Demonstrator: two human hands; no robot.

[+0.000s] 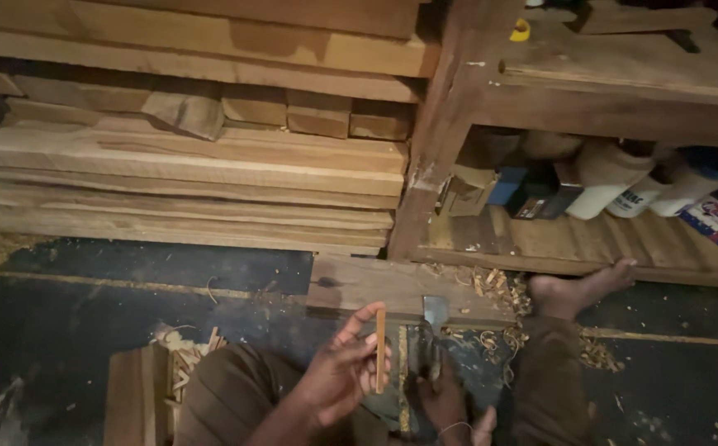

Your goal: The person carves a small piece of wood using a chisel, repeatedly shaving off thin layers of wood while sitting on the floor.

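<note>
My left hand [338, 372] holds a thin wooden stick [380, 351] upright between thumb and fingers, just above my lap. Right beside it, my right hand [445, 400] grips the handle of a flat metal blade tool [435, 314] whose blade points up and away from me. The stick and the blade are a few centimetres apart. Under both hands lies a short wooden block [375, 285] on the dark floor. My bare foot [578, 289] rests to the right of it.
A tall stack of long wooden planks [177, 173] fills the left and back. A wooden bench leg [433, 140] stands in the middle, with a low shelf [590, 239] holding white bottles and boxes. Wood shavings [499, 285] litter the floor; another wood piece [132, 396] lies at lower left.
</note>
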